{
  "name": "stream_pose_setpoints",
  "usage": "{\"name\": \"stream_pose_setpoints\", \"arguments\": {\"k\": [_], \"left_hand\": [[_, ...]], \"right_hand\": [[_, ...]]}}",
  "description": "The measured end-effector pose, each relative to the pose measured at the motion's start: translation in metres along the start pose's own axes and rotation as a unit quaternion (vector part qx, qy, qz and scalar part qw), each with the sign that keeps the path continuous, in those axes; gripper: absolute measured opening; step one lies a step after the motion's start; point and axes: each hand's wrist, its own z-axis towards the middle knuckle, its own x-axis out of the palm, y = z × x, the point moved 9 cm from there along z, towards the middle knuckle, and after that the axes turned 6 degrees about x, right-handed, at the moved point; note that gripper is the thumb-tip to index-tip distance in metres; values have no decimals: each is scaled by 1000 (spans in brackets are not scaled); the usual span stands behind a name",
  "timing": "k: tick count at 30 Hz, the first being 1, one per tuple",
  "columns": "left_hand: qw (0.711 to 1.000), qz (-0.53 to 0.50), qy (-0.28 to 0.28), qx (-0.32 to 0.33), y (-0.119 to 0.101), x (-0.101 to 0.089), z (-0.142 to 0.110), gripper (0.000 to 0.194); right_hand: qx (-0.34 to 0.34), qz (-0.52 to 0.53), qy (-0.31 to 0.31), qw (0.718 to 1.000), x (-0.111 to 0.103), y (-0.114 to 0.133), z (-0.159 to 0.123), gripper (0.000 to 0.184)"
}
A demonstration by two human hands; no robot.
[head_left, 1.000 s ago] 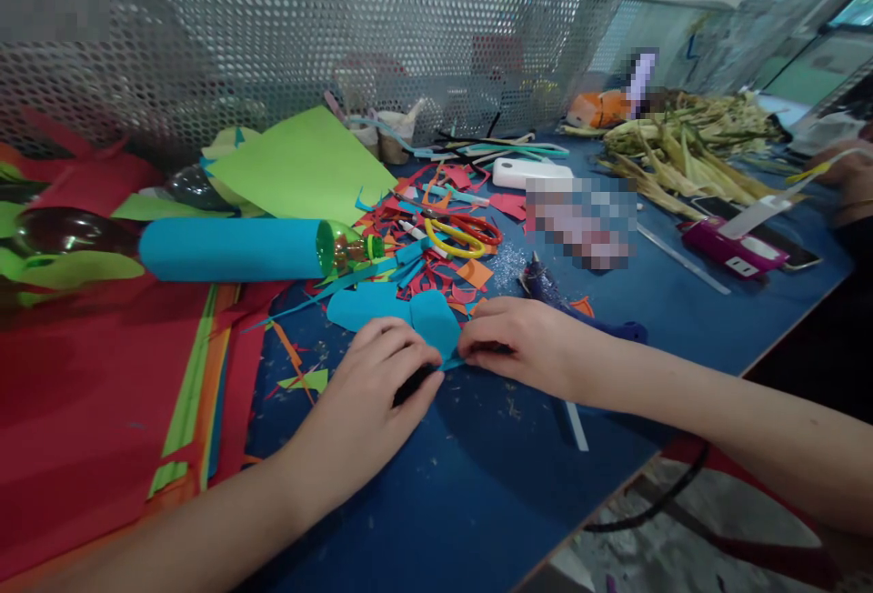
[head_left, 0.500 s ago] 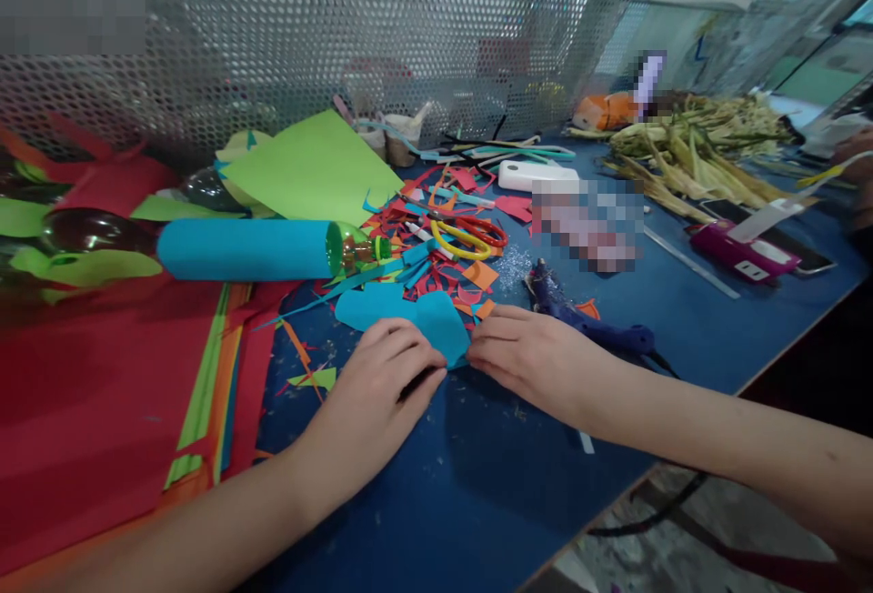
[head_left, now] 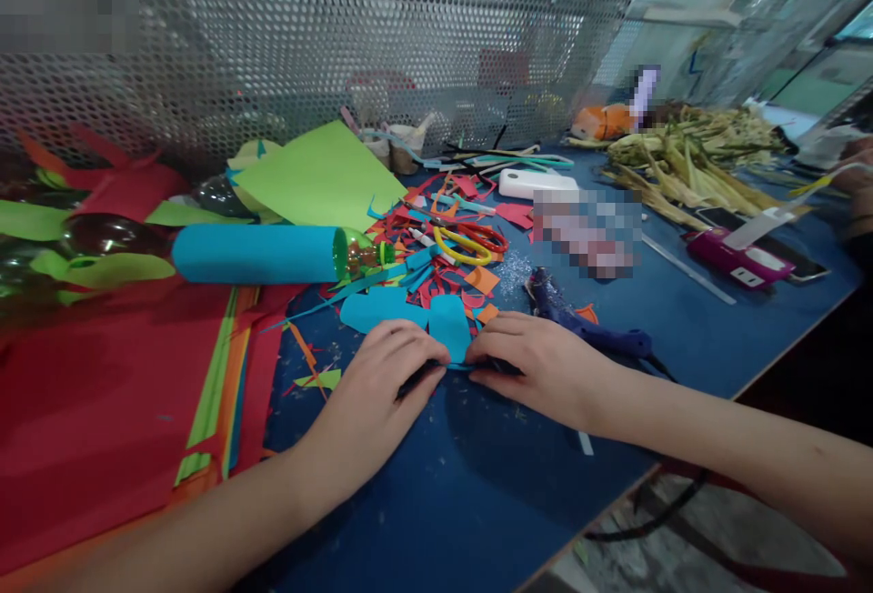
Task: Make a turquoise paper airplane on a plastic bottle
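Blue paper [head_left: 450, 325] lies between the two hands near the middle of the table [head_left: 368, 520], its near edge pinched at both corners. The left hand [head_left: 392, 370] curls thumb and fingertips onto one corner; the right hand [head_left: 536, 361] does the same at the other, so the fingertips hide both corners. A wider blue piece [head_left: 382, 309] runs under or behind the left knuckles; whether the two are joined cannot be made out. Behind the right hand, the glue gun [head_left: 597, 329] shows its nozzle and body, while its cord disappears behind the forearm. Only the end of a white strip [head_left: 586, 444] pokes out below the right wrist. Scissors [head_left: 464, 247] show yellow handles, the blades hard to trace among paper scraps [head_left: 436, 202]. Blurred squares mask a pinkish item [head_left: 587, 234]. Another person's hand [head_left: 854, 170] is cut off by the right edge.
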Motion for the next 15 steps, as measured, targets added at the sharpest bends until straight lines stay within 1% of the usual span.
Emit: {"name": "stream_pose_setpoints", "arguments": {"k": [2,4,7,9,12,15], "left_hand": [[999,10,-30,-15,3,-6,-1,10],[996,21,-70,-43,9,-14,-5,13],[990,18,-105,-90,18,-20,-11,15],[986,-19,-102,-129,26,-17,-16,17],[972,-124,-89,-178,35,-6,-21,23],[956,-209,-95,-182,36,1,-20,18]], "right_hand": [[24,8,-31,999,-5,-2,1,4],[45,18,-66,997,-11,-3,2,4],[53,42,-99,993,-19,0,2,5],[59,61,-112,990,-23,0,1,5],[57,73,-127,988,-24,2,-1,6],[36,70,-137,987,-24,7,-2,5]]}}
